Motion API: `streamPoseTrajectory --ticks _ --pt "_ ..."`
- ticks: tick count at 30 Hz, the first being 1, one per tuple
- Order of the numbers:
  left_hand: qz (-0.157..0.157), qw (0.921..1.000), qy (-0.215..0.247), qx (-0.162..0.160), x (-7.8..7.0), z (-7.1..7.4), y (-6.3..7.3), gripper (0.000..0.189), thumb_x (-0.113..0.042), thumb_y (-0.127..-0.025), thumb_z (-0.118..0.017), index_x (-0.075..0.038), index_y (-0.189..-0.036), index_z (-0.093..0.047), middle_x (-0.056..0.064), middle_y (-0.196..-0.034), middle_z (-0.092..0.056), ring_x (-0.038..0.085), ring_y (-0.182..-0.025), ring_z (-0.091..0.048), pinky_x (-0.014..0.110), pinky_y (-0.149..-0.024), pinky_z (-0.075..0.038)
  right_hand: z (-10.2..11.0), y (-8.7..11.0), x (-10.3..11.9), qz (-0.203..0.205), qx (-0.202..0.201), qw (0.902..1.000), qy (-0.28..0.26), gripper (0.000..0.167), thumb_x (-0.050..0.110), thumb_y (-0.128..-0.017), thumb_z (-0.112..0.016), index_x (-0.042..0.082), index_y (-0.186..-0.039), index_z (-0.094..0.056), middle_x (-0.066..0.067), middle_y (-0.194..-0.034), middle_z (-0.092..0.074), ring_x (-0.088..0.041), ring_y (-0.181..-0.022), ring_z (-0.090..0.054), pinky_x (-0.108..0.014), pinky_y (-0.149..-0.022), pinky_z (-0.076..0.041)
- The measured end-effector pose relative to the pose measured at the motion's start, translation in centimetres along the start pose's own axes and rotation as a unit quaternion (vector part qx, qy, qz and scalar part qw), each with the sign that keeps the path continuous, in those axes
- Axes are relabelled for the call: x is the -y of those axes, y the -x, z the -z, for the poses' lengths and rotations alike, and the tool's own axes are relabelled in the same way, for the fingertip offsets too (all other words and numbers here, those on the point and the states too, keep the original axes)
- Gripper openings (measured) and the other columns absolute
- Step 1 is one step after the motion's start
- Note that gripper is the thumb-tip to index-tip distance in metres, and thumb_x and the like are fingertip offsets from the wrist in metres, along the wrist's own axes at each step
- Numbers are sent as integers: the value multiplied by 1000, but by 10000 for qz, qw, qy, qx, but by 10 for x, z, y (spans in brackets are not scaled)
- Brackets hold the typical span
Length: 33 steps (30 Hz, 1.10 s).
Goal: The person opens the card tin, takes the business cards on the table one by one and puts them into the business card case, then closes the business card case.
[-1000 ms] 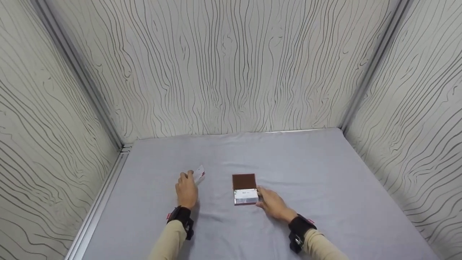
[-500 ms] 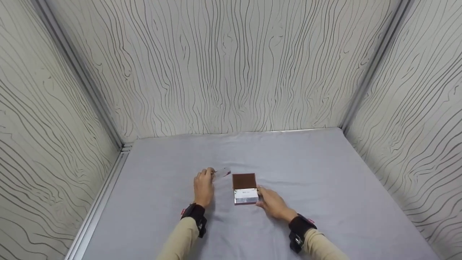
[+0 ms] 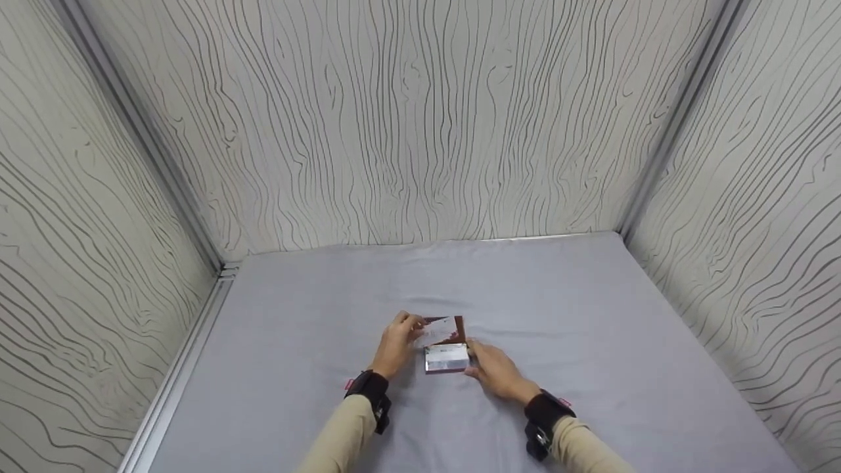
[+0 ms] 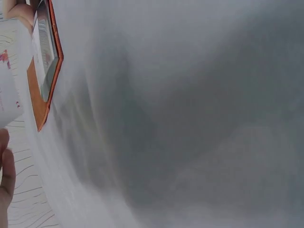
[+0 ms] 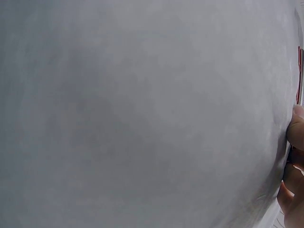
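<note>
A brown business card case (image 3: 447, 366) lies open on the grey cloth, its lid folded back away from the person. White cards with print on them sit in its silvery tray. My left hand (image 3: 395, 345) pinches a white business card (image 3: 439, 330) with red marks by its near left corner, over the brown lid. In the left wrist view that card (image 4: 7, 97) stands tilted, above the level of the case (image 4: 36, 92). My right hand (image 3: 497, 371) grips the case's right edge between thumb and fingers; in the right wrist view only the fingers (image 5: 295, 133) and a sliver of case show.
A grey cloth (image 3: 558, 295) with soft wrinkles covers the table. Panels with a wood-grain line pattern (image 3: 420, 131) enclose it at the back and both sides. A metal rail (image 3: 177, 374) runs along the left edge.
My left hand has moved right with the business card, from the open cloth at the left to over the case's lid. The right hand and the case have stayed in place.
</note>
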<state>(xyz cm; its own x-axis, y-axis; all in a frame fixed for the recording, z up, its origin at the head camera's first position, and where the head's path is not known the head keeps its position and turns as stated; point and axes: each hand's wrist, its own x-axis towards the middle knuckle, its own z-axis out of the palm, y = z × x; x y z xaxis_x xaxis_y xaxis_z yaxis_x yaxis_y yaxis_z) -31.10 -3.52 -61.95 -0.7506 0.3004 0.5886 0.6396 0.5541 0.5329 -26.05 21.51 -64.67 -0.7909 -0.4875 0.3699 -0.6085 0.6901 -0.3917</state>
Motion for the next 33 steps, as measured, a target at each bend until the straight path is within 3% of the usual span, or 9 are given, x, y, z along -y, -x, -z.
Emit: streamPoseTrajectory --ticks 4,10,33 --pt "-12 9998 91 191 -3 -5 0 13 3 -88 -69 -2 -99 -67 8 -94 -59 20 -87 -65 33 -76 -54 0 0 1 14 -7 10000 74 52 13 -90 -69 -13 -129 -47 -26 -114 -63 -45 -104 -59 -57 -88 -46" --pt "68 9991 146 400 -5 -10 2 14 5 -87 -69 -2 -100 -68 7 -94 -60 20 -88 -64 33 -77 -54 1 -2 3 -349 228 9991 -18 53 14 -91 -69 -10 -133 -47 -25 -118 -62 -43 -106 -59 -56 -91 -45" --pt "374 9948 90 940 -10 -20 8 16 5 -90 -64 -5 -102 -69 5 -93 -55 19 -83 -58 34 -75 -51 1 -3 2 -447 288 9985 -83 47 12 -90 -70 -4 -129 -50 -17 -114 -65 -38 -109 -59 -53 -94 -44"
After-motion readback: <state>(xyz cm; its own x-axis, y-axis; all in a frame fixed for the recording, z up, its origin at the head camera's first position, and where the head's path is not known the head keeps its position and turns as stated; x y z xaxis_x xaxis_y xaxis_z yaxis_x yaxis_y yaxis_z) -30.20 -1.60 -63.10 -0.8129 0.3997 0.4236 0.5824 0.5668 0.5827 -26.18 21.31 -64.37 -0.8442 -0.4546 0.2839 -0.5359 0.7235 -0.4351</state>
